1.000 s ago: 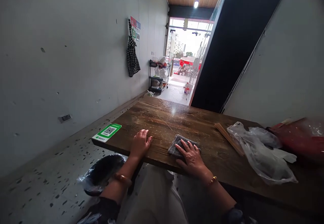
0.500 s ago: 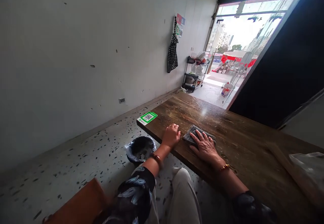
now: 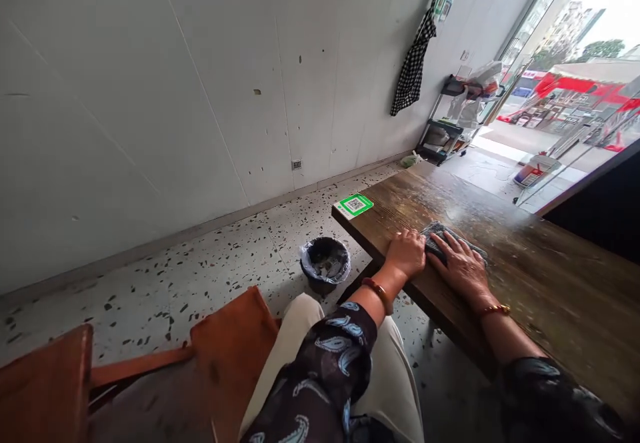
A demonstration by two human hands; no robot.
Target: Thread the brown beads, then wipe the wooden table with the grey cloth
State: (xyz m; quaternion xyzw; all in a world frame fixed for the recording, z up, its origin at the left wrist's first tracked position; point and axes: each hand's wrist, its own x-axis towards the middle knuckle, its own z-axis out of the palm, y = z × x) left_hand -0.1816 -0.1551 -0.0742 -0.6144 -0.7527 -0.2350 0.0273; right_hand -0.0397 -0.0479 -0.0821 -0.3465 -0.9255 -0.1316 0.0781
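Note:
My right hand (image 3: 463,266) lies flat on a folded grey cloth (image 3: 431,229) on the dark wooden table (image 3: 545,276), fingers stretched out and slightly apart. Part of the cloth is hidden under that palm. Close beside it, my left hand (image 3: 406,254) rests at the table's near edge with its fingers curled in. I see nothing in those fingers. A green and white QR code card (image 3: 354,205) lies at the table's left corner, beyond my left hand.
Below the table edge stands a black bin (image 3: 325,283) with a plastic liner. An orange-brown chair (image 3: 230,336) is at lower left. A loaded cart (image 3: 443,133) stands by the wall near the glass door, and a checkered apron (image 3: 411,76) hangs there. Outside the doorway is a bucket (image 3: 536,169).
The view has swung left and down, showing more chair and floor. My left hand now sits closer to the cloth. The right hand stays flat on the cloth.

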